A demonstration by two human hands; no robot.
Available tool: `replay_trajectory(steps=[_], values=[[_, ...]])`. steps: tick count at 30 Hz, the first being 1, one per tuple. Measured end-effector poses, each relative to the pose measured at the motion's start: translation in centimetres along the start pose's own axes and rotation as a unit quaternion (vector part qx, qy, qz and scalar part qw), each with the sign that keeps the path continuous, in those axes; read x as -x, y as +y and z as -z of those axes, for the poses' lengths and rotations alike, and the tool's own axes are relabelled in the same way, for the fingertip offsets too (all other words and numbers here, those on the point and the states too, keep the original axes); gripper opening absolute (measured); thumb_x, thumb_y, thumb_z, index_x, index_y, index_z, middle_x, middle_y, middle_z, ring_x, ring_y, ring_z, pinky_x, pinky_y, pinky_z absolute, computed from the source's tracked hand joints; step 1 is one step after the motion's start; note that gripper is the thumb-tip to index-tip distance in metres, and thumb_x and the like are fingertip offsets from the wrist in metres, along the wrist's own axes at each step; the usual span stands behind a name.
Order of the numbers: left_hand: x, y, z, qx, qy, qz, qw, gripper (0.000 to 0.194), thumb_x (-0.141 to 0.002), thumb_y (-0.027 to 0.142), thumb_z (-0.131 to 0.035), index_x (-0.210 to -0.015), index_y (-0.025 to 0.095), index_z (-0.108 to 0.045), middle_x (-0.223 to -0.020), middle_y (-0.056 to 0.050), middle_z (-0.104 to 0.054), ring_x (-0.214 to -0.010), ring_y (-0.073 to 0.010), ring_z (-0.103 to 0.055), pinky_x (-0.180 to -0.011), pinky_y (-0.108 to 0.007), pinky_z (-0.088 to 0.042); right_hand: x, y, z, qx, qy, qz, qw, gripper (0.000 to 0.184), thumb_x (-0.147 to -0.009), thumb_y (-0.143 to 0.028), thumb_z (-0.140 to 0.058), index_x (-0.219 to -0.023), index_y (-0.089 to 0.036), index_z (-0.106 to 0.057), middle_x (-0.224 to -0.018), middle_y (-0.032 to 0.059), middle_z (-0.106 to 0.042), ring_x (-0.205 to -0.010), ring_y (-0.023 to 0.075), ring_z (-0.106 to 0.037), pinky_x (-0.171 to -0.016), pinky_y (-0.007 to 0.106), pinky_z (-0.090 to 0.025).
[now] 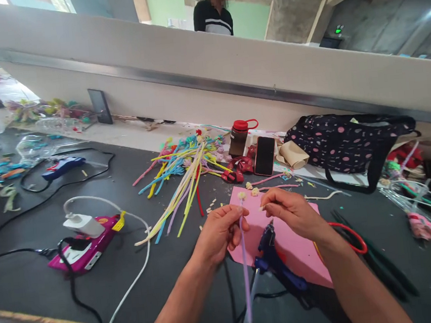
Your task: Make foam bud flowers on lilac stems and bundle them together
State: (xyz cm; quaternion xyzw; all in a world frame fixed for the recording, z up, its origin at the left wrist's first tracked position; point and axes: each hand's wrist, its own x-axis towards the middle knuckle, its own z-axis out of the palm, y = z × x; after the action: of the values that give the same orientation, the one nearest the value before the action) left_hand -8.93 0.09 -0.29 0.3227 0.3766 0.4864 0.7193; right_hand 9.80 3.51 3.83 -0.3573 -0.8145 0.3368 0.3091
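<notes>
My left hand (217,235) pinches a lilac pipe cleaner (246,280) that hangs nearly upright. At its top sits a small cream bloom (241,196). To the right, my right hand (297,213) is closed, thumb against finger, on a tiny pale piece (261,208), apart from the stem. Below my hands a dark blue glue gun (273,257) lies partly across a pink sheet (303,247), nozzle pointing away from me. Pink stems with cream tips (271,189) lie just beyond the sheet.
Loose pipe cleaners (186,169) are piled behind my left hand. A power strip (90,244) with cables lies left. Behind stand a red-capped bottle (238,141), a phone (264,156) and a dark bag (339,142). Pliers (385,262) lie right. A person (213,17) is beyond the partition.
</notes>
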Motion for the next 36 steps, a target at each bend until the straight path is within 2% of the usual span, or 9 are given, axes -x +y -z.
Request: replay_trajectory(steps=[3, 7, 11, 15, 22, 27, 32, 36], values=[[0.1, -0.2, -0.3, -0.013, -0.023, 0.034, 0.999, 0.022, -0.074, 0.033, -0.059, -0.075, 0.011, -0.06, -0.052, 0.0, -0.06, -0.024, -0.0028, -0.038, -0.023, -0.014, -0.019, -0.1, 0.4, 0.6, 0.013, 0.008, 0.009, 1.0, 0.013, -0.085, -0.024, -0.048, -0.08, -0.019, -0.058, -0.076, 0.0015, -0.058, -0.068, 0.013, -0.052, -0.062, 0.025, -0.04], [0.0, -0.5, -0.4, 0.015, -0.029, 0.052, 0.998, 0.021, -0.075, 0.032, -0.057, -0.077, 0.011, -0.061, -0.051, 0.0, -0.061, -0.024, -0.0026, -0.038, -0.023, -0.014, -0.017, -0.5, 0.4, -0.2, -0.007, 0.021, 0.019, 1.0, 0.013, -0.084, -0.023, -0.05, -0.075, -0.019, -0.059, -0.075, 0.0008, -0.057, -0.069, 0.0131, -0.052, -0.064, 0.025, -0.039], [-0.3, -0.6, -0.1, 0.064, -0.025, 0.035, 0.997, 0.02, -0.074, 0.03, -0.061, -0.077, 0.011, -0.061, -0.055, 0.0, -0.063, -0.025, -0.0013, -0.037, -0.023, -0.013, -0.019, -0.5, -0.1, -2.0, -0.032, 0.04, -0.006, 0.999, 0.011, -0.084, -0.022, -0.051, -0.076, -0.019, -0.058, -0.07, -0.0009, -0.054, -0.06, 0.011, -0.048, -0.058, 0.023, -0.036], [-0.3, -0.5, -0.2, 0.082, -0.026, 0.024, 0.996, 0.021, -0.072, 0.03, -0.064, -0.068, 0.01, -0.059, -0.05, 0.001, -0.06, -0.023, 0.0, -0.034, -0.024, -0.013, -0.019, -0.2, -0.3, -3.6, -0.004, 0.083, -0.009, 0.996, 0.012, -0.084, -0.024, -0.052, -0.075, -0.019, -0.058, -0.07, -0.0003, -0.054, -0.061, 0.0116, -0.048, -0.056, 0.024, -0.035], [-0.3, -0.7, -0.2, 0.076, -0.023, 0.018, 0.997, 0.019, -0.075, 0.029, -0.061, -0.074, 0.01, -0.06, -0.055, 0.001, -0.062, -0.024, -0.0008, -0.039, -0.023, -0.012, -0.021, -0.2, -0.1, -4.4, 0.049, 0.13, 0.004, 0.99, 0.011, -0.083, -0.018, -0.049, -0.075, -0.019, -0.056, -0.072, 0.0003, -0.055, -0.06, 0.0112, -0.047, -0.056, 0.024, -0.035], [-0.2, -0.7, -0.1, 0.065, -0.023, 0.011, 0.998, 0.019, -0.076, 0.029, -0.059, -0.07, 0.01, -0.058, -0.053, 0.001, -0.06, -0.024, -0.0011, -0.039, -0.024, -0.012, -0.022, -0.3, -0.2, -4.1, 0.062, 0.11, 0.043, 0.991, 0.01, -0.082, -0.016, -0.051, -0.075, -0.019, -0.057, -0.069, -0.0003, -0.055, -0.059, 0.0113, -0.049, -0.054, 0.023, -0.038], [-0.1, -0.7, -0.3, 0.05, -0.019, 0.021, 0.998, 0.019, -0.076, 0.028, -0.058, -0.069, 0.01, -0.057, -0.052, 0.001, -0.059, -0.025, -0.0015, -0.04, -0.024, -0.012, -0.022, -0.1, 0.1, -3.3, 0.106, 0.096, 0.137, 0.98, 0.013, -0.083, -0.014, -0.05, -0.09, -0.021, -0.059, -0.086, 0.0045, -0.06, -0.08, 0.0157, -0.057, -0.063, 0.026, -0.045], [-0.1, -0.9, -0.4, 0.044, -0.033, 0.024, 0.998, 0.021, -0.077, 0.029, -0.057, -0.067, 0.011, -0.056, -0.051, 0.002, -0.059, -0.024, -0.0012, -0.039, -0.024, -0.011, -0.022, 0.1, 0.3, -3.0, 0.167, 0.066, 0.158, 0.971, 0.015, -0.081, -0.011, -0.05, -0.09, -0.02, -0.057, -0.086, 0.0052, -0.06, -0.077, 0.0154, -0.058, -0.06, 0.026, -0.044]])
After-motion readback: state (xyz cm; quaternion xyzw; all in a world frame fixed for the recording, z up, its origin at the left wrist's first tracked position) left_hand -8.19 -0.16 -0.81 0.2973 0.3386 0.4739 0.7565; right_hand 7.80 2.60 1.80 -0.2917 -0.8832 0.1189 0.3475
